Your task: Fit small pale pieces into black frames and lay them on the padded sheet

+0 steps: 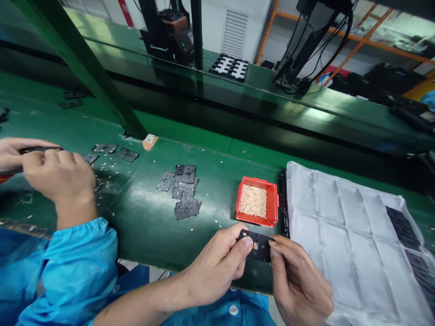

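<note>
My left hand [217, 265] and right hand [302, 280]: nearly closed, pinching one black plate [264, 248]; best steadied lightly, near its edges.

Bin [273, 206] red; bits [253, 200] pale tan; tabletop [142, 231] green; tray [346, 226] translucent white; sleeves [79, 258] blue.

Our left hand [222, 262] and right hand [299, 276] hold a black plate [261, 246] between them, just in front of a red bin [273, 206] of small tan pieces [253, 200]. Left of the bin we see a pile of plates [186, 192] on the green table [142, 231]; to the right lies a white tray [356, 240] with black parts [403, 226] at its far right. At our left, a co-worker's hands [61, 174] grip a dark piece [41, 149].
</note>
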{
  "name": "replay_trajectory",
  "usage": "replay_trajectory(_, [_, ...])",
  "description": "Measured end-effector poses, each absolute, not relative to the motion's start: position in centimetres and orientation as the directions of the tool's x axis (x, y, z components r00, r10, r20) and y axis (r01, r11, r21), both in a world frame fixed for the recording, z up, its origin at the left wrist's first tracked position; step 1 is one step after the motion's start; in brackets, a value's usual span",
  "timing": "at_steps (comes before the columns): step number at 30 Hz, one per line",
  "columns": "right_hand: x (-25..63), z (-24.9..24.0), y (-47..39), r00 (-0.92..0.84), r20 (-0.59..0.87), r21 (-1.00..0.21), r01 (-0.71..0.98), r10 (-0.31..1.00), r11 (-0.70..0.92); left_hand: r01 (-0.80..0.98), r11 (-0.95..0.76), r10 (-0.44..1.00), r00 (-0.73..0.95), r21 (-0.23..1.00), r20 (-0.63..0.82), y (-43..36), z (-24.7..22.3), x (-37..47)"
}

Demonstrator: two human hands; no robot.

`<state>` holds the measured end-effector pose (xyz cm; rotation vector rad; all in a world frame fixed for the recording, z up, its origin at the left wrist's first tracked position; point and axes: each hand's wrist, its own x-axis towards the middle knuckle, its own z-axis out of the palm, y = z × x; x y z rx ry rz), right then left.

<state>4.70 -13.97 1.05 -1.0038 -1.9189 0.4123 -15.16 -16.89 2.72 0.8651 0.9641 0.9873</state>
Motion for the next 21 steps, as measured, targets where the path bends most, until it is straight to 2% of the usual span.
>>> replay_trajectory(4, [4.8, 1.1, -14.0, -0.257, 0.573, -0.626, 0.475, 0.778, 0.618, -0.325, 0.339, 0.930, 0.260, 0.883, -0.261, -16.8, 3.0, -15.0])
replay_trajectory(10, [4.8, 1.4, -14.0, -0.260, 0.603, -0.620, 0.442, 0.754, 0.649, -0.467, 0.423, 0.898, 0.334, 0.777, -0.288, -16.4, 3.7, -14.9])
replay_trajectory(21, [5.1, 1.5, -14.1, -0.281, 0.609, -0.596, 0.455, 0.742, 0.662, -0.404, 0.409, 0.902, 0.316, 0.818, -0.295, -16.8, 3.4, -14.7])
